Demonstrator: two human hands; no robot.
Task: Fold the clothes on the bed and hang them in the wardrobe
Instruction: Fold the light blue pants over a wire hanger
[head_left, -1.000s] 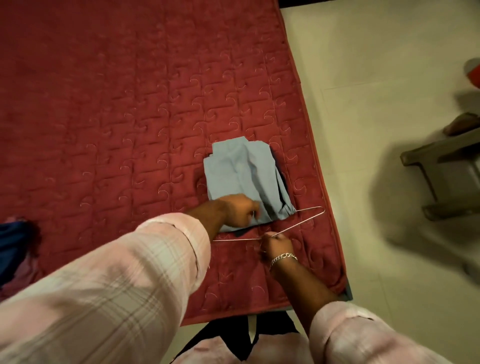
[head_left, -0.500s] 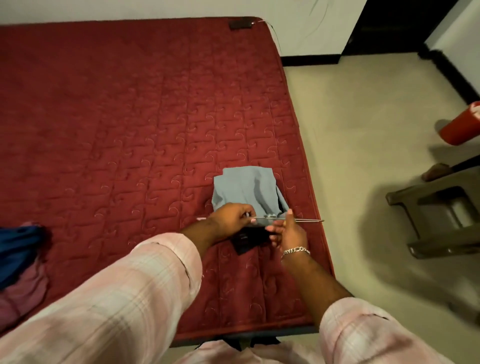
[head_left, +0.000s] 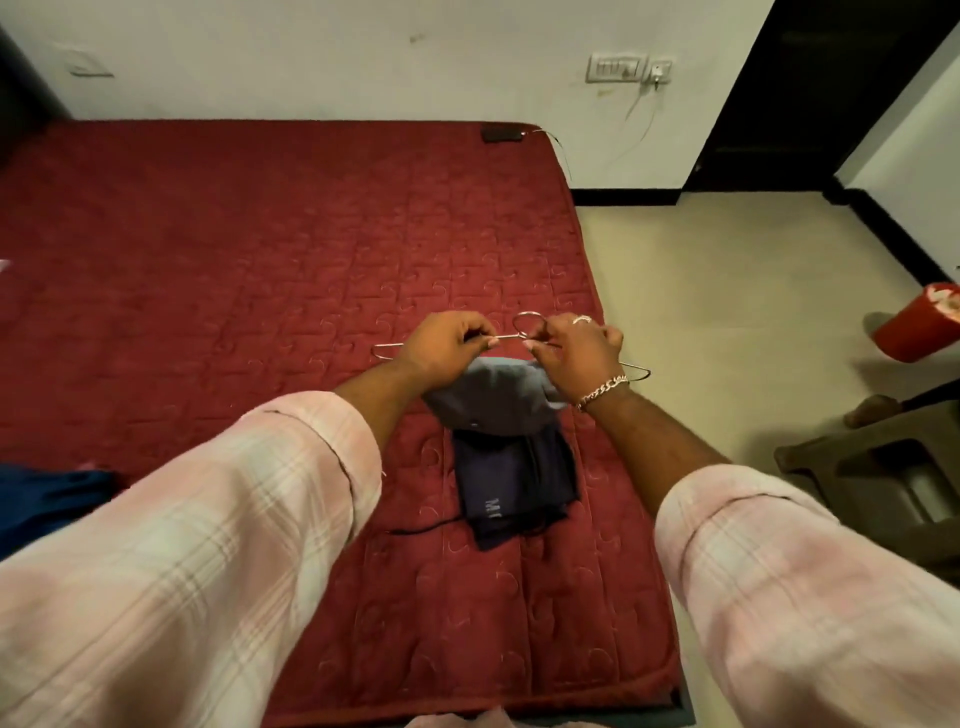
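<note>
A thin wire hanger is held level above the red quilted bed, its hook pointing away from me. My left hand pinches the hanger's top wire left of the hook. My right hand, with a ring and a silver bracelet, grips the wire right of the hook. A folded grey-blue garment drapes over the hanger between my hands. Below it a folded dark navy garment lies on the bed near the right edge.
Blue clothing lies at the bed's left edge. A dark phone on a cable sits at the far right corner. On the floor to the right stand a red bucket and a dark stool. A dark doorway opens at the back right.
Both hands have lifted the hanger with the grey-blue garment off the bed. The dark navy garment beneath it has come into view. My head has tilted up toward the far wall.
</note>
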